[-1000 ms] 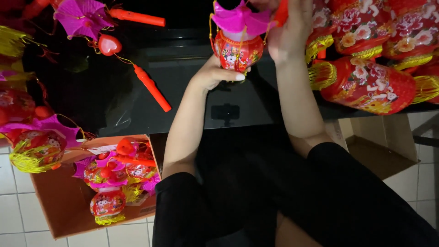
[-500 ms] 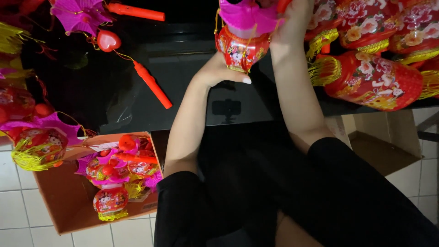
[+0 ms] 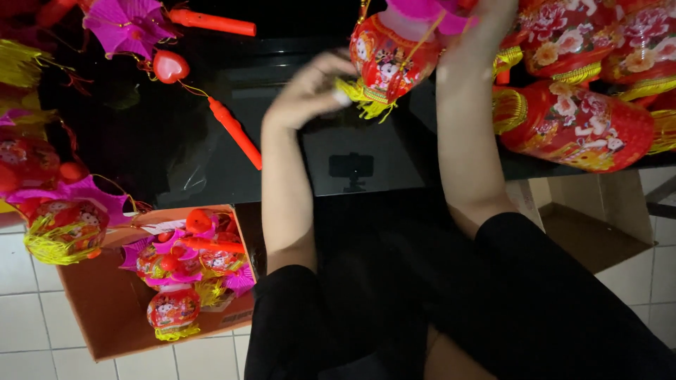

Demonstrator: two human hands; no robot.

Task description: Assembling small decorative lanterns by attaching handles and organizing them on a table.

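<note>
A small red paper lantern with a magenta top and yellow fringe hangs tilted above the black glossy table. My right hand holds it from the top at the frame's upper edge. My left hand, blurred, is just left of the lantern's yellow fringe with fingers curled; whether it touches the fringe I cannot tell.
Large red flowered lanterns pile at the right. A magenta lantern top with red sticks lies at the left. A cardboard box on the tiled floor holds several small lanterns. Another open box sits at the right.
The lantern has tipped and swung left, its fringe now pointing toward my left hand. My left hand slid off the lantern's underside to its left side.
</note>
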